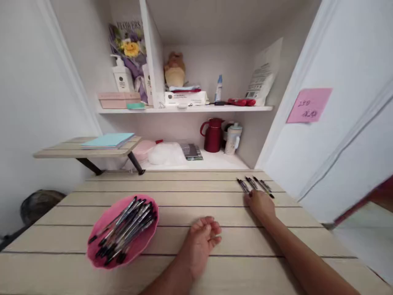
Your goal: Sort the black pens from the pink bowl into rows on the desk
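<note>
Our right hand (260, 203) meets the pens (253, 185) near the desk (190, 192) far edge, fingers' grip unclear; left hand (201, 239) lies loosely curled, empty, mid-desk.

A pale slatted wooden table (190, 196) is filling the foreground. A white wall (30, 82) is closing in on the left; on the right a white panelled surface (337, 53) is carrying a pink sticky note (308, 105). A white alcove shelf (260, 108) is spanning the back, and a small wooden stand (61, 146) is standing at the table's far left.
</note>
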Action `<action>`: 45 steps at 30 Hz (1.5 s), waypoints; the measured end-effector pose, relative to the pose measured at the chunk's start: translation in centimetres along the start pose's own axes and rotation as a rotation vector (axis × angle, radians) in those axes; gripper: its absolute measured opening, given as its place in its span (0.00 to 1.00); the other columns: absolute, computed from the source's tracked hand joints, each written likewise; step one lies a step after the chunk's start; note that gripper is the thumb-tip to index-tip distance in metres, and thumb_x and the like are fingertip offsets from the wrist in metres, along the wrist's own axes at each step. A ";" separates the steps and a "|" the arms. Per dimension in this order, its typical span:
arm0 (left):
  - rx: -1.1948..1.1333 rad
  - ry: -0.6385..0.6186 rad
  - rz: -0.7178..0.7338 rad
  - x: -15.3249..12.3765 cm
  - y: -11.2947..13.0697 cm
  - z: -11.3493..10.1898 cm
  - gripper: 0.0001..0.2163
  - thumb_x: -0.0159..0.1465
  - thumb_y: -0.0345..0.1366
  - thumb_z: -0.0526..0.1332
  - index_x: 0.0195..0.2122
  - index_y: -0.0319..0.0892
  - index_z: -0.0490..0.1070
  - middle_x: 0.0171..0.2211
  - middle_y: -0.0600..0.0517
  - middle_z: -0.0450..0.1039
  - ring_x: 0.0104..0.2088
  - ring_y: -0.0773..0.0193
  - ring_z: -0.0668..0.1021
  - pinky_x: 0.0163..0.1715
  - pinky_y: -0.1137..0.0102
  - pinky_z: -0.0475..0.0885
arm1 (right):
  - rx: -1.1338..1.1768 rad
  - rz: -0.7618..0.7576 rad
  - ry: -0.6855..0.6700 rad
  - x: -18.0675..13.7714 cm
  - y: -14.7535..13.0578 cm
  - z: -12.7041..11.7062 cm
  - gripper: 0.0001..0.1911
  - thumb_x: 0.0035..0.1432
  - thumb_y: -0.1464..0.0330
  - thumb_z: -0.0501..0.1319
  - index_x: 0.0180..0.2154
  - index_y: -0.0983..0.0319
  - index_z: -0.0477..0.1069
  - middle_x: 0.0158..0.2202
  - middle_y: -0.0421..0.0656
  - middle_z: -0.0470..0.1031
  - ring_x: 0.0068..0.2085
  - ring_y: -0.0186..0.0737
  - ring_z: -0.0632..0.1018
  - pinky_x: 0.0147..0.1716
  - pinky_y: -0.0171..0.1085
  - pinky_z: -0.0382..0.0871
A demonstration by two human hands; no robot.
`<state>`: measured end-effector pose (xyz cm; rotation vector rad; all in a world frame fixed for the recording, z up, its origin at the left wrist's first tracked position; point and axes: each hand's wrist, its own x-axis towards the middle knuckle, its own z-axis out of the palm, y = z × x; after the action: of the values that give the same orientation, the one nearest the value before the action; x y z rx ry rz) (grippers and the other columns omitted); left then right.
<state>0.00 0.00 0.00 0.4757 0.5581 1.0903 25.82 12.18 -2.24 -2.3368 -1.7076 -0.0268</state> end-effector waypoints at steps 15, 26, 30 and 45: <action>0.097 -0.015 0.020 0.2 -0.1 -0.3 0.11 0.53 0.34 0.62 0.37 0.40 0.68 0.34 0.49 0.70 0.35 0.64 0.73 0.38 0.67 0.65 | 0.113 -0.015 0.068 -2.4 -0.6 -2.0 0.12 0.52 0.62 0.52 0.31 0.63 0.68 0.28 0.49 0.74 0.31 0.43 0.73 0.28 0.37 0.57; 1.633 0.299 0.499 -2.9 10.7 -1.4 0.14 0.57 0.32 0.52 0.44 0.39 0.68 0.42 0.46 0.71 0.43 0.61 0.71 0.45 0.68 0.62 | 0.330 -0.400 -0.170 -14.6 -6.4 -4.2 0.09 0.52 0.68 0.51 0.21 0.61 0.63 0.22 0.42 0.72 0.25 0.35 0.70 0.24 0.33 0.51; 2.224 0.745 0.337 -5.8 16.6 -4.9 0.15 0.58 0.30 0.49 0.46 0.37 0.66 0.44 0.41 0.69 0.46 0.56 0.69 0.46 0.65 0.61 | 0.359 -0.467 -0.226 -17.3 -7.4 -4.1 0.09 0.51 0.67 0.52 0.21 0.60 0.62 0.22 0.42 0.71 0.25 0.35 0.69 0.24 0.33 0.51; 2.072 0.878 0.108 -6.9 19.0 -7.5 0.11 0.56 0.28 0.51 0.34 0.35 0.72 0.40 0.36 0.70 0.43 0.53 0.72 0.42 0.64 0.62 | 0.378 -0.520 -0.297 -18.2 -9.6 -2.7 0.13 0.53 0.62 0.50 0.21 0.60 0.61 0.19 0.40 0.70 0.23 0.36 0.68 0.24 0.35 0.54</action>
<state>-20.30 1.67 7.15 1.7903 2.4502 0.3498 11.41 -2.64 -0.68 -1.6446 -2.1879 0.5237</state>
